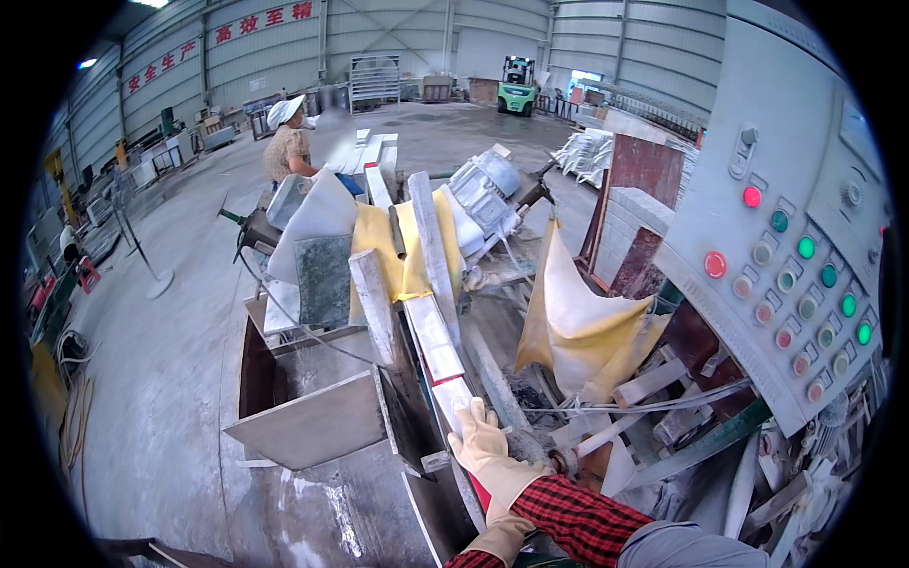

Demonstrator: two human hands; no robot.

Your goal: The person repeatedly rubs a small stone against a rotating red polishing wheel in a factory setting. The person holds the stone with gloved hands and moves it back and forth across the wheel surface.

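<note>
My right hand (485,447), in a cream glove, lies over the near end of a white stone strip (453,394), its fingers closed on it. That strip rests on a narrow red conveyor belt (480,491), end to end with another white strip (433,336) ahead. Ahead, yellow cloth flaps (414,286) hang over the machine's opening, between two rough upright bars. Below my right wrist, at the lower edge, is my left hand (503,538), also gloved. Its fingers are hidden behind the right forearm.
A grey control panel (757,237) with lit buttons leans in at the right. A yellow-and-white cloth (587,327) hangs above scattered stone offcuts. Metal troughs (308,421) stand left of the belt. Beyond the machine a person in a white hat (289,142) stands by white slabs; a green forklift (517,90) is farther back.
</note>
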